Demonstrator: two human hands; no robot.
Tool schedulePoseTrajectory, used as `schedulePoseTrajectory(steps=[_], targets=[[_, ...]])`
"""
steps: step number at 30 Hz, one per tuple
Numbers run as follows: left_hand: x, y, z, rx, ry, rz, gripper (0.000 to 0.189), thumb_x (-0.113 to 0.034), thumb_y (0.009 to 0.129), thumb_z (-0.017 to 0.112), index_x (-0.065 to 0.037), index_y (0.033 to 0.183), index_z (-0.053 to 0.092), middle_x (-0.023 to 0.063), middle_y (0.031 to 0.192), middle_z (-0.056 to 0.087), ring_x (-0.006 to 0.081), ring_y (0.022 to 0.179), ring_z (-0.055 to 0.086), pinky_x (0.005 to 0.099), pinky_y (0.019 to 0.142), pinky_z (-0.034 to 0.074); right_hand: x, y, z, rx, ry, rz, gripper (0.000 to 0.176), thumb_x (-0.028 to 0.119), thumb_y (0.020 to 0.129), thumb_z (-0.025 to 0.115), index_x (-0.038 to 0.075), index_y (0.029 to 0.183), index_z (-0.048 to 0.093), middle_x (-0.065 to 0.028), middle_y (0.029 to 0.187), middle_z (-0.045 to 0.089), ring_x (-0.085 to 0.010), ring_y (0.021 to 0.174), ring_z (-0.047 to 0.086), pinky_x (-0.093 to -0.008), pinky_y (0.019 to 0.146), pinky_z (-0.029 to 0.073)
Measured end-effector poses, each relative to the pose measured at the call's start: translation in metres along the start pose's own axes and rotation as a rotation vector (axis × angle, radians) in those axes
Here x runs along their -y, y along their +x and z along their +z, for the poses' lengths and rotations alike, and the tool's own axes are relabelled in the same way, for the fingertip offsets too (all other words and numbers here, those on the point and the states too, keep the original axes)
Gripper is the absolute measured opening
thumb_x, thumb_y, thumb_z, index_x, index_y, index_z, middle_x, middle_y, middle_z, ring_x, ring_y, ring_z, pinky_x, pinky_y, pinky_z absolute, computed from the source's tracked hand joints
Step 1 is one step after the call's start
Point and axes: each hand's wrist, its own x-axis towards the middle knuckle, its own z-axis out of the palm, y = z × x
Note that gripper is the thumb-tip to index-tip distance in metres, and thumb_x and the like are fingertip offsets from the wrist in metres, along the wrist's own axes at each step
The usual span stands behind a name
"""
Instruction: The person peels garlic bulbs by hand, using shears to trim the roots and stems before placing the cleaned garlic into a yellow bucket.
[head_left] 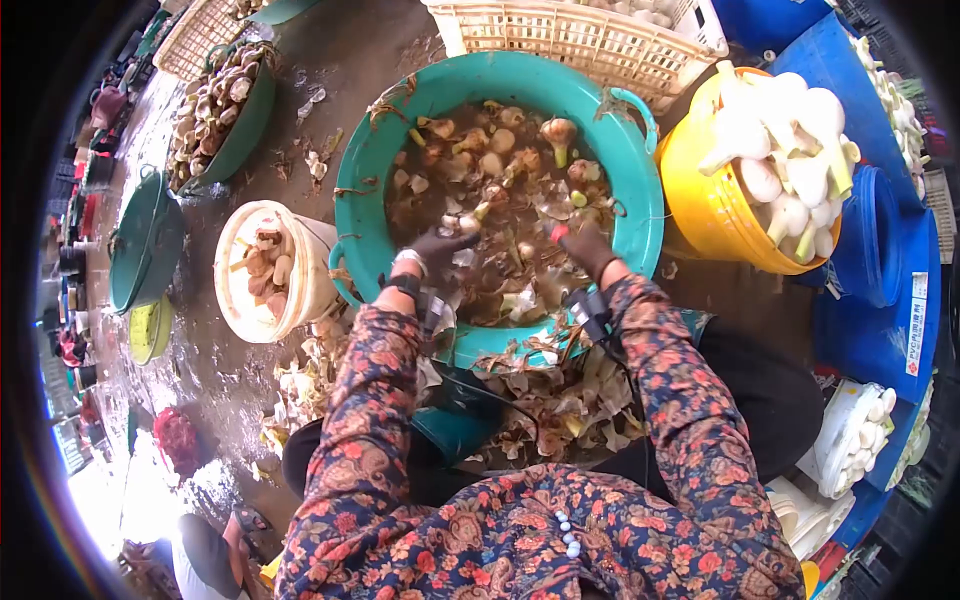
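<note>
A large teal basin (640,215) holds muddy water, peelings and several unpeeled bulbs (558,132). My left hand (438,250), in a dark glove, reaches into the near left part of the basin and grips a pale bulb (466,224). Over the near right part my gloved right hand (586,248) is closed around a small red-handled tool (558,232). Both sleeves are floral. Peelings (560,400) lie heaped on my lap below the basin.
A yellow bucket (700,205) at right is piled with white peeled bulbs (790,150). A white bucket (300,290) of brown pieces stands at left, a green basin (245,125) beyond it. Blue tubs (880,300) line the right; a white crate (590,40) sits behind.
</note>
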Motion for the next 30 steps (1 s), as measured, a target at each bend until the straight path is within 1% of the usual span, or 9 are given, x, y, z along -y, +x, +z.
schedulePoseTrajectory(steps=[6, 8, 10, 12, 14, 17, 20, 24, 30], targets=[[0.059, 0.019, 0.047, 0.300, 0.020, 0.371, 0.025, -0.025, 0.080, 0.059, -0.009, 0.100, 0.060, 0.0012, 0.097, 0.060, 0.0181, 0.088, 0.055, 0.0326, 0.074, 0.046, -0.019, 0.011, 0.105, 0.723, 0.178, -0.264, 0.051, 0.036, 0.087, 0.048, -0.002, 0.120, 0.046, -0.0138, 0.107, 0.061, -0.0272, 0.100, 0.058, -0.0320, 0.089, 0.042], [0.071, 0.013, 0.047, 0.276, 0.481, 0.721, 0.023, -0.016, 0.080, 0.055, -0.008, 0.102, 0.059, 0.0045, 0.093, 0.061, 0.0230, 0.085, 0.057, 0.0346, 0.073, 0.047, -0.106, 0.038, 0.187, 0.359, 0.583, -1.088, 0.037, 0.013, 0.089, 0.046, 0.003, 0.125, 0.044, -0.0093, 0.112, 0.058, -0.0187, 0.095, 0.057, -0.0335, 0.093, 0.042], [0.074, -0.020, 0.034, 0.195, 0.716, 1.082, 0.027, -0.013, 0.077, 0.058, -0.006, 0.103, 0.059, 0.0110, 0.095, 0.061, 0.0295, 0.081, 0.057, 0.0367, 0.072, 0.046, -0.044, -0.009, 0.164, 0.827, 0.756, -0.681, 0.038, 0.006, 0.084, 0.053, 0.002, 0.122, 0.046, -0.0089, 0.107, 0.059, -0.0168, 0.094, 0.057, -0.0340, 0.089, 0.045], [0.058, -0.068, 0.013, 0.275, 0.878, 1.083, 0.025, -0.012, 0.077, 0.059, -0.005, 0.100, 0.061, 0.0114, 0.083, 0.062, 0.0187, 0.071, 0.057, 0.0328, 0.069, 0.046, 0.022, -0.100, 0.102, 0.852, 0.853, -0.712, 0.030, 0.012, 0.086, 0.051, 0.002, 0.115, 0.049, -0.0084, 0.098, 0.060, -0.0147, 0.090, 0.058, -0.0311, 0.082, 0.048], [0.007, -0.161, -0.004, 0.291, 0.429, 0.333, 0.024, -0.021, 0.078, 0.063, -0.004, 0.096, 0.062, 0.0094, 0.082, 0.064, 0.0163, 0.075, 0.058, 0.0319, 0.069, 0.046, 0.051, -0.135, 0.153, 0.636, 1.101, -0.813, 0.030, 0.028, 0.090, 0.043, 0.005, 0.105, 0.056, -0.0054, 0.091, 0.060, -0.0128, 0.077, 0.056, -0.0294, 0.068, 0.046], [0.036, -0.228, -0.048, 0.254, 0.331, 0.065, 0.045, -0.036, 0.076, 0.066, -0.002, 0.104, 0.060, 0.0118, 0.096, 0.063, 0.0178, 0.090, 0.058, 0.0299, 0.078, 0.046, 0.103, -0.158, 0.234, 1.041, 1.352, -0.023, 0.031, 0.029, 0.090, 0.039, 0.005, 0.099, 0.057, -0.0079, 0.082, 0.061, -0.0171, 0.069, 0.058, -0.0320, 0.061, 0.046], [0.096, -0.268, -0.078, 0.094, 0.676, 0.033, 0.058, -0.044, 0.070, 0.068, -0.004, 0.111, 0.058, 0.0163, 0.106, 0.061, 0.0236, 0.103, 0.057, 0.0329, 0.088, 0.044, 0.142, -0.195, 0.207, 0.454, 0.007, -1.256, 0.034, 0.032, 0.086, 0.042, 0.003, 0.084, 0.060, -0.0169, 0.070, 0.061, -0.0295, 0.064, 0.062, -0.0404, 0.056, 0.046], [0.101, -0.251, -0.073, -0.103, 1.268, -0.082, 0.046, -0.046, 0.073, 0.058, -0.007, 0.096, 0.064, 0.0153, 0.091, 0.064, 0.0306, 0.084, 0.061, 0.0396, 0.076, 0.047, 0.118, -0.173, 0.136, 0.130, 0.429, -0.754, 0.031, 0.031, 0.074, 0.058, 0.001, 0.082, 0.062, -0.0209, 0.072, 0.061, -0.0340, 0.070, 0.062, -0.0415, 0.061, 0.049], [-0.006, -0.169, -0.024, -0.392, 0.825, 0.359, 0.040, -0.040, 0.076, 0.059, -0.004, 0.093, 0.063, 0.0211, 0.086, 0.062, 0.0373, 0.086, 0.059, 0.0405, 0.078, 0.046, 0.036, 0.002, 0.084, 0.002, -0.328, -0.533, 0.054, 0.037, 0.062, 0.068, 0.014, 0.109, 0.060, -0.0195, 0.108, 0.059, -0.0294, 0.099, 0.058, -0.0366, 0.087, 0.045]])
